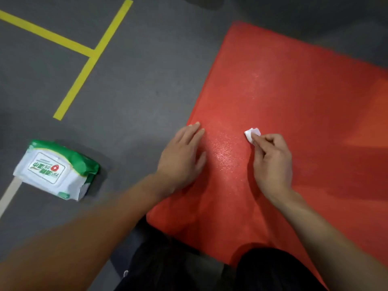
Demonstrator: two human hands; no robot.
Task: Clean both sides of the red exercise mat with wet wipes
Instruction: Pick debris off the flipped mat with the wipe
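Note:
The red exercise mat point(294, 97) lies flat on the grey floor and fills the right half of the view. My left hand point(182, 158) rests palm down on the mat's left edge, fingers spread flat. My right hand point(273, 160) pinches a small folded white wet wipe point(252, 134) against the mat, a little right of the left hand. A wet, shiny streak point(224, 152) runs on the mat between the two hands. The green and white wet wipe pack point(56, 170) lies closed on the floor to the left.
Yellow tape lines point(88, 59) cross the grey floor at upper left. A pale tape strip point(9, 194) runs under the pack toward the left edge. My dark-clothed knees point(262, 271) are at the bottom, against the mat's near edge.

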